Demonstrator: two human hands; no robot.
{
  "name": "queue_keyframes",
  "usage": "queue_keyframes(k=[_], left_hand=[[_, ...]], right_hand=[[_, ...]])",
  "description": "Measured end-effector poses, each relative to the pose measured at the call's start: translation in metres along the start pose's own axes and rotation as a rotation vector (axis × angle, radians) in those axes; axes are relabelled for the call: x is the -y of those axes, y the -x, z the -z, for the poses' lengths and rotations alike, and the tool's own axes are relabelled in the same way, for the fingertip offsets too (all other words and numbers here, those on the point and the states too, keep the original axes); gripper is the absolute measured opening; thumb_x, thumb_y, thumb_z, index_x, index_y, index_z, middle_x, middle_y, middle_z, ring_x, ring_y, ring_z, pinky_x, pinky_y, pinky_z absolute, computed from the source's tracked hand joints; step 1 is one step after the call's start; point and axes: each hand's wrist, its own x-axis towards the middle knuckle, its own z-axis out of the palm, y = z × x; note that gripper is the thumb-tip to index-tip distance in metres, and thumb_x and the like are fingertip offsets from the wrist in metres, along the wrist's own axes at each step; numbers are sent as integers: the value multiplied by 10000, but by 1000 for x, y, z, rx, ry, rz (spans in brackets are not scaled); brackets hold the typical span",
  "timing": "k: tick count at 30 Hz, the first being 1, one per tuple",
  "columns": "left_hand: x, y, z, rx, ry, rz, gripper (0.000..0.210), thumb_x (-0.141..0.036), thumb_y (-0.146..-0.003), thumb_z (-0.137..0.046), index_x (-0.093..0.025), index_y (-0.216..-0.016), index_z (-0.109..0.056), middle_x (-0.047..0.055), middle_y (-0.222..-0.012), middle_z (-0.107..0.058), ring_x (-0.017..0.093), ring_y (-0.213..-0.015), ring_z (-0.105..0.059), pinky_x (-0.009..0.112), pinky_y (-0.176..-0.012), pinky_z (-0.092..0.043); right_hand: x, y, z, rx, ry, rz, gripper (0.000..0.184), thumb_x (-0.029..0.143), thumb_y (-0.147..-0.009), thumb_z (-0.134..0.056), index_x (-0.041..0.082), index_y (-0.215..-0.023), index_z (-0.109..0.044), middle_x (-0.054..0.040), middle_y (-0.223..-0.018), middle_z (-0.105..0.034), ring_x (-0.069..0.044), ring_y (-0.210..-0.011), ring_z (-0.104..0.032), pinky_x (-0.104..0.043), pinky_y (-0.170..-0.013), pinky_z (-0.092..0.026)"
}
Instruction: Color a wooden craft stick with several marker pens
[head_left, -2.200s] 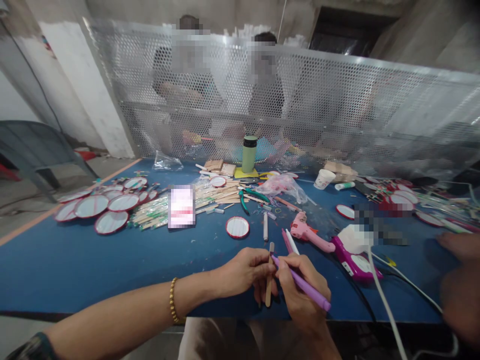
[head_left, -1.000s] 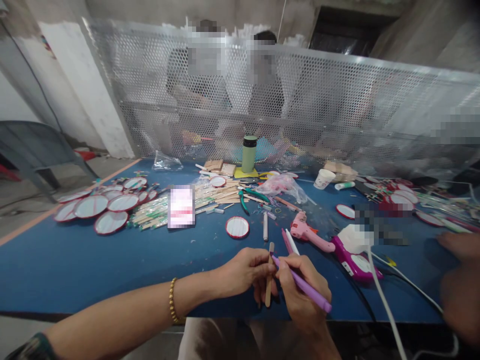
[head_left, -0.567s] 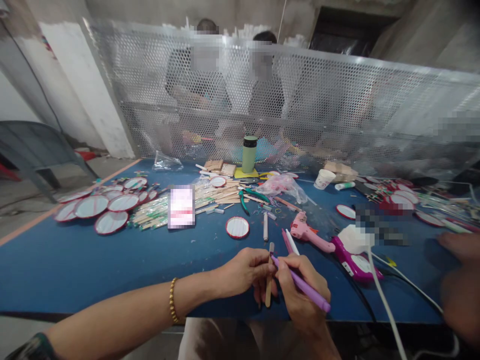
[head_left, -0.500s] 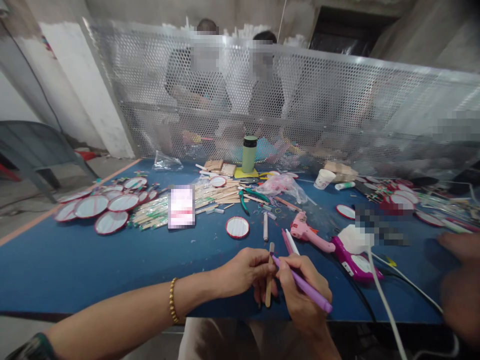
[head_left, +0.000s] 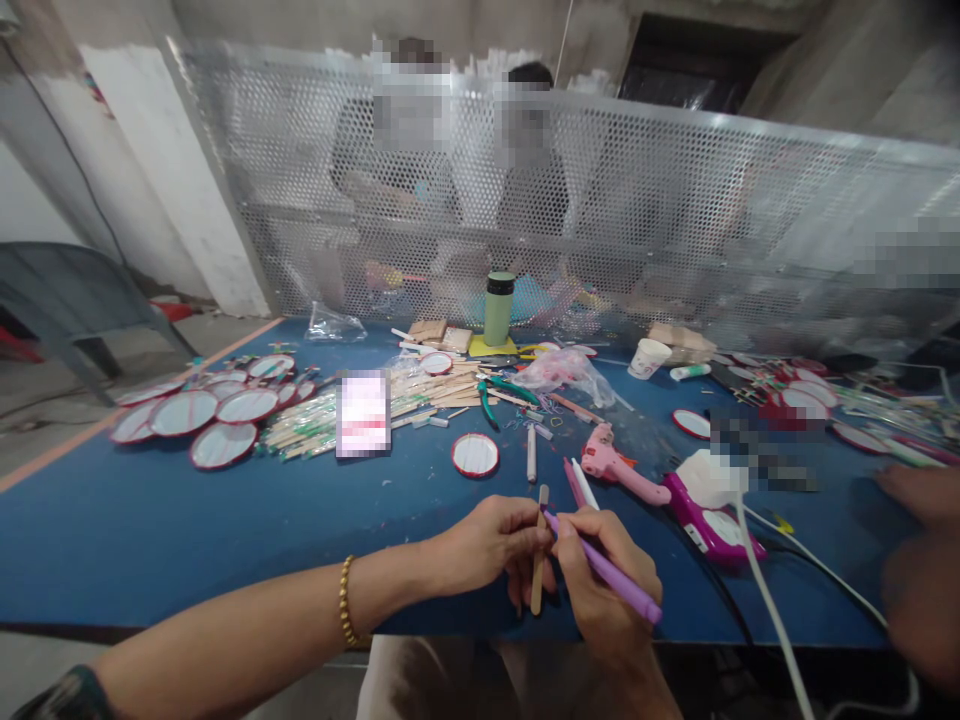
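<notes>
My left hand (head_left: 491,545) pinches a flat wooden craft stick (head_left: 539,560), held upright-ish over the near edge of the blue table (head_left: 187,530). My right hand (head_left: 600,575) grips a purple marker (head_left: 611,577) like a pen, its tip touching the stick near the top. A gold bead bracelet sits on my left wrist. A red marker and a white marker (head_left: 580,483) lie just beyond my hands.
A pink glue gun (head_left: 611,462), a round red-rimmed disc (head_left: 475,454), a stick pile (head_left: 420,392), several red-rimmed fans (head_left: 202,412), a green bottle (head_left: 499,308) and a paper cup (head_left: 648,357) lie on the table. Another person's hands (head_left: 919,560) are at the right. Two people sit behind a perforated screen (head_left: 675,220).
Almost nothing differs: my right hand and the purple marker shift by a few pixels against the stick. A person behind the screen has moved slightly.
</notes>
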Motion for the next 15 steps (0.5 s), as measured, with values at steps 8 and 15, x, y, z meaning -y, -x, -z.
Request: queue_keyframes(k=[8,15], left_hand=[[-2,1,0,-3,4,6,628,-778,-719,-624,-156,-769,-555,2,-606,-628,102,-470,-572,212,-460,-461],[-4,1,-1,-9,-14,15,636,-790,-710,-618,-160,-758,-548,5,-599,-614,109,-477,-565,224,-464,-455]], right_hand=[[0,1,1,-10,4,-4,186,233,-907,-577,202,-738,-647,33,-587,-663,-93,-464,-611,-175,-488,-485],[0,1,-1,-9,-5,13,189,222,-904,-578,195,-731,-650,29,-590,-655,-91,-468,-607,-173,-481,-478]])
